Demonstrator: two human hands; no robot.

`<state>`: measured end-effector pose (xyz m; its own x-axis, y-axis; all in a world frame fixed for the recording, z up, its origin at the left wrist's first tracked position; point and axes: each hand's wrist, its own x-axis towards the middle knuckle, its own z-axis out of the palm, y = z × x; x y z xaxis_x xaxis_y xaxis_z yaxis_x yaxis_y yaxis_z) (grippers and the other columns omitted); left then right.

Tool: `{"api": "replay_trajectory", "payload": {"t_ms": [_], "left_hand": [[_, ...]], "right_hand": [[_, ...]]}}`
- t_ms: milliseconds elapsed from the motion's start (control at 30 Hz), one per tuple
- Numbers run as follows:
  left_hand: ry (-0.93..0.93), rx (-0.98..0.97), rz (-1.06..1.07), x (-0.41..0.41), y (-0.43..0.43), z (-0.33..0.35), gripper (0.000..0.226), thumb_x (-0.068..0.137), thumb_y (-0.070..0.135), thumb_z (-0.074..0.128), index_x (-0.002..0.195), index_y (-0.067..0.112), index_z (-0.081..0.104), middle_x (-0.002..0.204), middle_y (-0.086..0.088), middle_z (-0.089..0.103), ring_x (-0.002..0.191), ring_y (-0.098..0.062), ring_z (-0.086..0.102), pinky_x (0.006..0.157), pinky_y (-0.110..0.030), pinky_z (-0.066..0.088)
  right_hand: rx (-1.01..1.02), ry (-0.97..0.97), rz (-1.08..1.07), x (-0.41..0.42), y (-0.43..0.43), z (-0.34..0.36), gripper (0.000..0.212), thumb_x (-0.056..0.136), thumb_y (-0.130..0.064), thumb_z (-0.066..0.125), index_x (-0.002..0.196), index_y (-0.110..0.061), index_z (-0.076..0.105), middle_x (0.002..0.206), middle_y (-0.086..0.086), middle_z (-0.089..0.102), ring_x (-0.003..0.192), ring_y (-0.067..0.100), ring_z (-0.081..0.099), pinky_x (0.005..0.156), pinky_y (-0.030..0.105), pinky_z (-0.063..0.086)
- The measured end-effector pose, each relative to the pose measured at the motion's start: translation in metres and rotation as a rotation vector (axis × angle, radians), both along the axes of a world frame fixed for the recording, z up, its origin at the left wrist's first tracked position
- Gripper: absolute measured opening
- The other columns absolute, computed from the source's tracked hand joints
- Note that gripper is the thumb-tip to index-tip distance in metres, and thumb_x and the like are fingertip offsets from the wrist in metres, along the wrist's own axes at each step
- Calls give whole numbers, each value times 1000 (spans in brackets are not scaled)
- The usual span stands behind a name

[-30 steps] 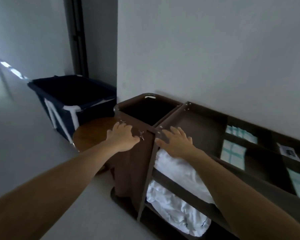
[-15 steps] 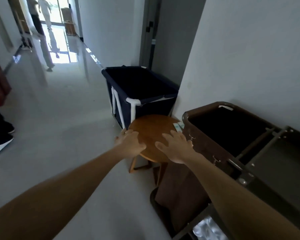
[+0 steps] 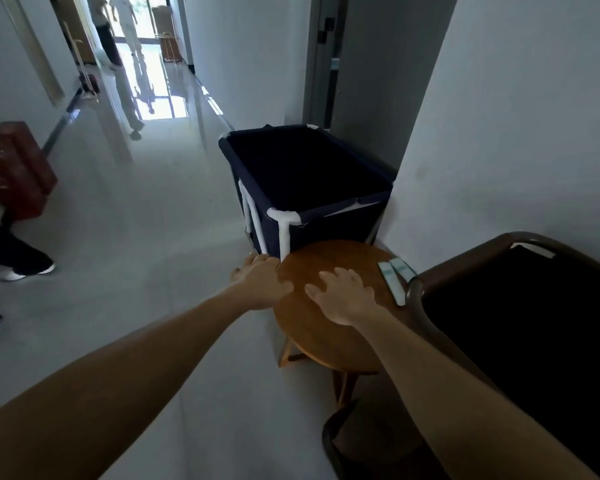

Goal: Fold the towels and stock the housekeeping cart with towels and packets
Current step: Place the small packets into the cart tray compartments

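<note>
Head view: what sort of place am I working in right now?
Probably a hotel or similar lodging corridor: a long glossy-floored hallway, a room door in the right wall, and a navy laundry hamper near the brown housekeeping cart bag.
</note>
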<state>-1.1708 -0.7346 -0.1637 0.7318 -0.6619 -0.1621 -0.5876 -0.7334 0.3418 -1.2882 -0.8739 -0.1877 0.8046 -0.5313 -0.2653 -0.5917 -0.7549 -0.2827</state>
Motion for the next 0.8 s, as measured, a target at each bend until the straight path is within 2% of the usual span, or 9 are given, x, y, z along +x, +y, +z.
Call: {"api": "replay_trajectory", "payload": {"t_ms": [167,267,333,400,467,533,567,733,800], "left_hand": [[55,-9,-55,65,-38,-20,50,85,47,53,127,20,55,140,-4,47,134,-26,35,102,-45,34],[123,-12,-105,118,-63,-33,55,84,44,53,128,11,55,139,-9,49,134,-29,38,103,-42,36],[176,-29,-168,152,-83,-36,51,81,41,52,111,1,61,125,-17,58,123,-36,49,100,-45,43],[212,-22,-179,183,-102,-38,47,79,41,51,99,-1,61,114,-19,61,113,-38,55,94,-50,48],[237,-26,-227,208,-121,-38,57,80,42,51,118,-1,58,127,-19,57,119,-37,53,94,-50,49],[253,-22,-276,228,-140,-41,70,84,44,52,144,9,42,147,-12,41,130,-30,45,100,-43,45],[260,-14,-304,235,-152,-44,73,86,45,52,150,13,34,152,-9,34,134,-26,41,103,-40,42],[285,61,-482,246,-215,-59,69,92,44,52,150,13,32,154,-10,32,136,-26,38,106,-43,42],[288,102,-539,244,-241,-68,72,94,47,51,153,14,27,158,-9,26,143,-27,28,113,-44,35]], "right_hand": [[35,74,-92,63,-27,-14,65,100,-59,28,153,-22,28,161,8,22,149,32,16,116,60,20],[53,108,-165,109,-49,-23,64,101,-58,28,153,-21,29,160,9,25,146,32,22,115,57,24],[66,128,-224,137,-69,-29,65,100,-57,27,154,-21,29,159,9,27,144,33,26,114,55,26],[56,164,-259,162,-91,-32,66,100,-57,26,155,-19,27,158,10,28,142,34,29,114,54,28],[49,163,-306,181,-113,-35,68,99,-58,24,154,-17,28,157,11,31,140,34,33,113,52,30],[62,134,-394,194,-130,-38,70,97,-60,25,153,-18,29,156,12,33,139,34,34,113,51,30],[70,137,-428,197,-136,-38,71,97,-61,26,154,-18,29,156,11,32,140,34,33,114,51,30],[100,160,-535,192,-177,-54,66,98,-59,32,149,-16,38,152,14,38,136,34,38,111,48,34],[134,154,-585,187,-198,-64,66,99,-59,33,149,-16,38,151,13,38,135,32,39,110,47,35]]}}
